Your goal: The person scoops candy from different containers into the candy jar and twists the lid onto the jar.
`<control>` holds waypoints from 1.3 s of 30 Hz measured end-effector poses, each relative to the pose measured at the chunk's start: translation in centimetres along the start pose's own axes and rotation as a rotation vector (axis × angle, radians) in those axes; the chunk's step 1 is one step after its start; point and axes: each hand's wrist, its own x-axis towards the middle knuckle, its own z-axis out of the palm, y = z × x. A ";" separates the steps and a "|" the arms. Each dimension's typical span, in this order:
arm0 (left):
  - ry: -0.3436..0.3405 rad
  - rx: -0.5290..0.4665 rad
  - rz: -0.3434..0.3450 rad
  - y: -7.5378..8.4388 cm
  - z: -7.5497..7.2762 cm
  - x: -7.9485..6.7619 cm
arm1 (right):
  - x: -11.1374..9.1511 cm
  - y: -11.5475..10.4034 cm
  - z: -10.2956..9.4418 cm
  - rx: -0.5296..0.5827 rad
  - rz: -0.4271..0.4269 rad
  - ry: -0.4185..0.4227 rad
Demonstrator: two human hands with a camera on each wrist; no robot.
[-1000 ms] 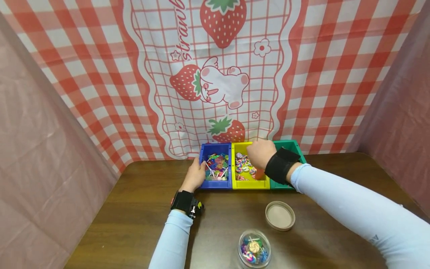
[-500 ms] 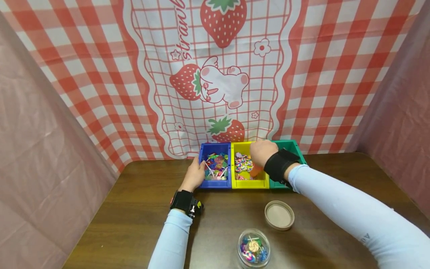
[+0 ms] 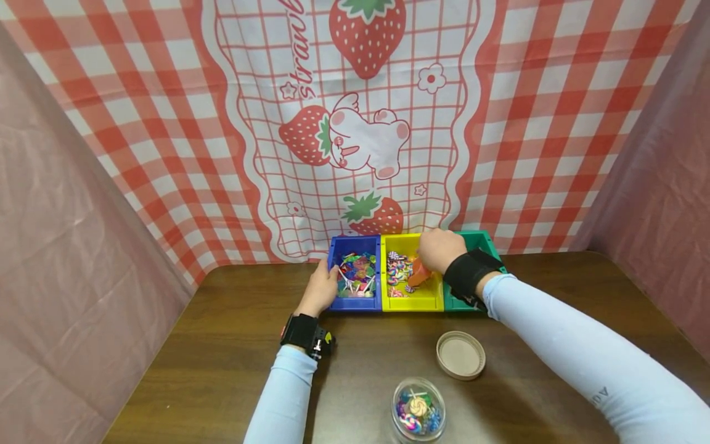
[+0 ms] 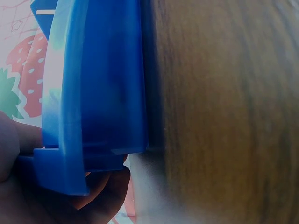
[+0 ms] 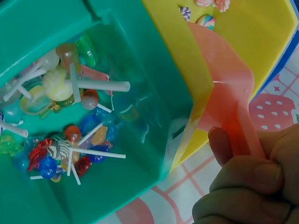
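My left hand (image 3: pixel 318 288) grips the left wall of the blue bin (image 3: pixel 357 304), with fingers curled round its rim in the left wrist view. Small translucent charms and white-stick lollipops lie in that bin. My right hand (image 3: pixel 442 250) holds an orange scoop (image 3: pixel 420 272) by its handle, above the right side of the yellow bin (image 3: pixel 413 304). The scoop's head dips into this bin among striped candy charms (image 3: pixel 399 269). In the right wrist view, fingers wrap the handle of the scoop (image 5: pixel 224 70), and the yellow wall hides part of its head.
A green bin (image 5: pixel 140 60) holding several lollipop and candy charms adjoins the yellow one on the right. A round beige lid (image 3: pixel 461 356) lies on the wooden table (image 3: pixel 233 364). Nearer stands a clear jar (image 3: pixel 396 419) with charms inside. A strawberry-print cloth (image 3: pixel 366 142) hangs behind.
My right hand has shifted slightly right, and the scoop has tilted so more of its orange head shows. A striped charm now shows below it. The left hand stays on the blue bin.
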 end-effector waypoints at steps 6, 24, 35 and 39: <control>0.011 -0.001 0.004 -0.1 0.1 0.0 | 0.2 0.3 0.5 0.022 -0.011 0.035; 0.028 0.018 0.034 0.0 0.1 -0.1 | 0.7 1.9 2.2 0.056 -0.200 0.094; 0.018 0.016 0.025 0.1 0.0 -0.1 | 0.6 0.6 3.3 0.037 -0.135 0.177; 0.011 0.015 0.017 0.1 0.0 -0.1 | 0.1 0.3 3.4 -0.026 -0.266 0.238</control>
